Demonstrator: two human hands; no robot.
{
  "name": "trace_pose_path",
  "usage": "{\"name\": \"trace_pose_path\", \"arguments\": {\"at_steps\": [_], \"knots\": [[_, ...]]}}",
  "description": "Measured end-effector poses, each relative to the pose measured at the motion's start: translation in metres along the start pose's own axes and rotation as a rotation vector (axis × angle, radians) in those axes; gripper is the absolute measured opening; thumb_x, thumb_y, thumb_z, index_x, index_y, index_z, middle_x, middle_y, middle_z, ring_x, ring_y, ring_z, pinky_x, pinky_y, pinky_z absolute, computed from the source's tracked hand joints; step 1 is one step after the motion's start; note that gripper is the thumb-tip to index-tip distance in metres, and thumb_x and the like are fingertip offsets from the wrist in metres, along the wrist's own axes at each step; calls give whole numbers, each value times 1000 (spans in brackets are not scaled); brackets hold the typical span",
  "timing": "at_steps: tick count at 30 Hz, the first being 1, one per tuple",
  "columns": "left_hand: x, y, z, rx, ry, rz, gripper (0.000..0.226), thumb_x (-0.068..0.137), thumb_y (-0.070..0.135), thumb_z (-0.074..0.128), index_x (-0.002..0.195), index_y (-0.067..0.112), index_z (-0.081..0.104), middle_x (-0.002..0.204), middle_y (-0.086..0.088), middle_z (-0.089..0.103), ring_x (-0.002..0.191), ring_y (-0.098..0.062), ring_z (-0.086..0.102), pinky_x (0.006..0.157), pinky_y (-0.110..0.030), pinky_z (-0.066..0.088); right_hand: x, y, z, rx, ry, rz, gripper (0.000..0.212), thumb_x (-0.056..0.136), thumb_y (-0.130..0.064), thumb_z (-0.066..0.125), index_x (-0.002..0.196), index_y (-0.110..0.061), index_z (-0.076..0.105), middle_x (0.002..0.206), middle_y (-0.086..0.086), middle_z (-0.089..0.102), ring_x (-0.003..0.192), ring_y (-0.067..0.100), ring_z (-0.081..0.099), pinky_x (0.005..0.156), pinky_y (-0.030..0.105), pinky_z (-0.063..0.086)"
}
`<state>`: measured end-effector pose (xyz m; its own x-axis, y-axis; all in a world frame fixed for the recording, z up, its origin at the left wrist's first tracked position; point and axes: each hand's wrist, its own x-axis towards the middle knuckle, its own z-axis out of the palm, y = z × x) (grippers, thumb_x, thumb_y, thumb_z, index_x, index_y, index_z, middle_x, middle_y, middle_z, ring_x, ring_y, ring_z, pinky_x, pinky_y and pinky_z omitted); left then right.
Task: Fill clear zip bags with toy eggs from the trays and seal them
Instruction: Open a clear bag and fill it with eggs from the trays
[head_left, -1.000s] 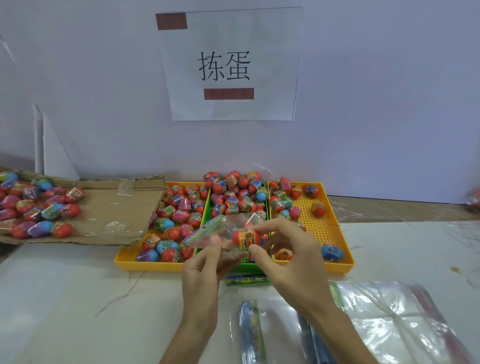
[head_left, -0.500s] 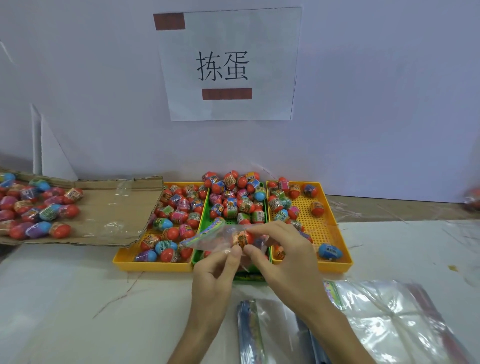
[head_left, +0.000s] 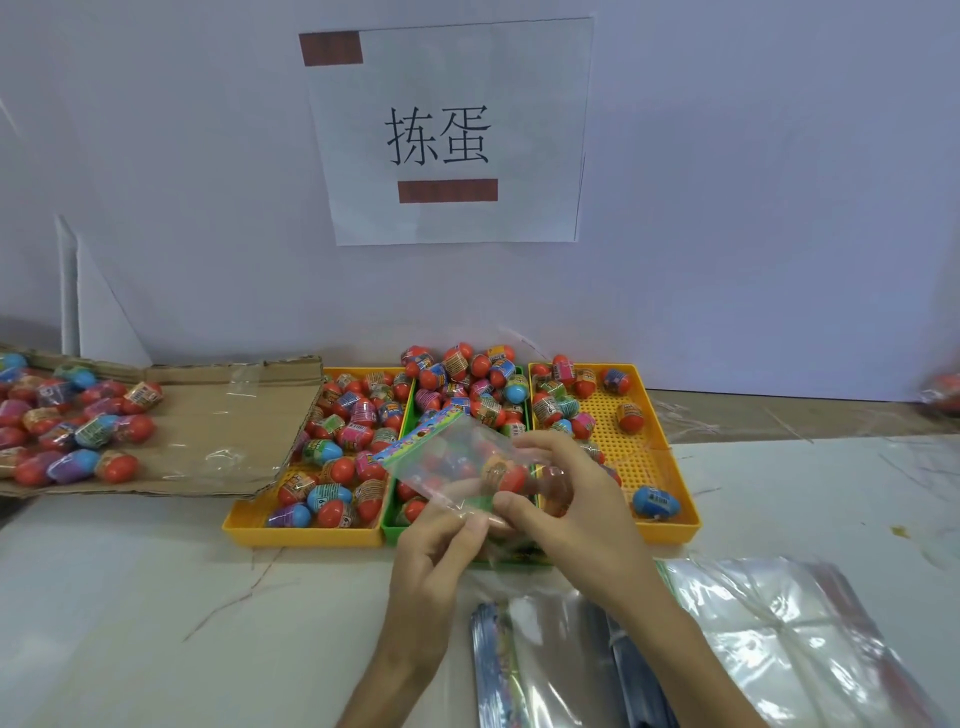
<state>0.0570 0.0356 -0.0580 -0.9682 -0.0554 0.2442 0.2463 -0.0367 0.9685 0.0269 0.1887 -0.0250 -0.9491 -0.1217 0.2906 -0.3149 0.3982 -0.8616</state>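
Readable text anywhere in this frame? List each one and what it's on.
"拣蛋": large black characters on the white paper sheet on the wall.
Two brown bars on that sheet: no text readable in them.
Wrappers on the toy eggs: printed, but too small and blurred to read.
Coloured strip along the top of the zip bag: print blurred, unreadable.

The left hand (head_left: 441, 551) pinches the lower edge of a clear zip bag (head_left: 447, 457). The right hand (head_left: 576, 514) curls round the bag's other side, an orange toy egg (head_left: 503, 474) inside at its fingertips. Just beyond both hands sit a yellow tray (head_left: 306, 538), a green tray (head_left: 397, 532) and a second yellow tray (head_left: 639, 452), all holding eggs. Empty bags (head_left: 753, 623) lie beside the right wrist.
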Motion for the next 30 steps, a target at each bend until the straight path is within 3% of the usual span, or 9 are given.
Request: {"name": "trace_pose_path", "arguments": {"at_steps": [5, 10, 13, 17, 19, 22, 24, 27, 30], "knots": [[-2, -2, -1, 53, -68, 8, 30, 83, 46, 60, 87, 28, 83, 87, -5, 76, 90, -22, 69, 79, -27, 54, -3, -4, 5, 54, 100, -16, 35, 79, -10, 81, 100, -33, 65, 93, -25, 67, 73, -2, 64, 61, 9, 46], [-6, -1, 3, 266, -179, 134, 20, 86, 39, 62, 78, 36, 80, 101, 11, 72, 102, -9, 65, 86, -18, 45, -3, 0, 5, 34, 218, 37, 35, 78, -16, 84, 97, -35, 62, 91, -14, 67, 78, 9, 65, 65, 28, 55], [-11, -2, 5, 338, -216, 147, 18, 86, 43, 63, 77, 50, 76, 110, 24, 66, 110, -5, 62, 90, -14, 42, -1, 1, 5, -51, 266, 32, 34, 76, -24, 87, 95, -35, 63, 90, -15, 65, 80, 5, 62, 65, 23, 54], [-12, -5, 3, 436, -211, 115, 16, 85, 49, 61, 78, 56, 74, 95, 8, 68, 101, -13, 63, 87, -27, 47, -1, 3, 4, -31, 265, 26, 30, 76, -25, 88, 90, -36, 64, 84, -16, 66, 78, 4, 63, 62, 21, 54], [-13, -3, 1, 443, -223, 118, 20, 86, 52, 57, 79, 54, 75, 91, 5, 68, 98, -14, 62, 85, -25, 44, -1, 2, 5, 36, 247, 3, 25, 79, -22, 86, 88, -34, 66, 83, -16, 67, 73, 8, 65, 61, 23, 54], [-11, 4, 5, 190, -254, 25, 36, 95, 45, 50, 95, 28, 82, 102, -5, 74, 103, -22, 67, 87, -22, 50, -2, -1, 4, 85, 275, -53, 19, 82, -18, 82, 85, -30, 68, 80, -13, 67, 72, 13, 64, 63, 28, 53], [-4, 8, 11, 8, -217, -180, 39, 101, 36, 48, 109, 9, 75, 112, -13, 73, 112, -31, 68, 88, -34, 59, -3, -3, 3, 131, 277, -68, 19, 82, -16, 82, 84, -29, 68, 80, -12, 68, 73, 15, 65, 66, 31, 54], [0, 6, 10, -230, -128, -311, 52, 95, 51, 44, 110, 16, 79, 112, -15, 75, 108, -28, 72, 84, -37, 60, -4, -4, 4, 177, 259, -96, 19, 82, -14, 82, 86, -26, 69, 82, -10, 69, 76, 17, 67, 67, 31, 55], [-3, 10, 7, -395, -99, -341, 54, 84, 62, 57, 116, 23, 76, 118, -16, 73, 104, -28, 72, 83, -41, 61, -5, -6, 6, 185, 198, -165, 21, 82, -9, 82, 86, -25, 69, 84, -11, 68, 77, 16, 65, 67, 21, 50]]}}
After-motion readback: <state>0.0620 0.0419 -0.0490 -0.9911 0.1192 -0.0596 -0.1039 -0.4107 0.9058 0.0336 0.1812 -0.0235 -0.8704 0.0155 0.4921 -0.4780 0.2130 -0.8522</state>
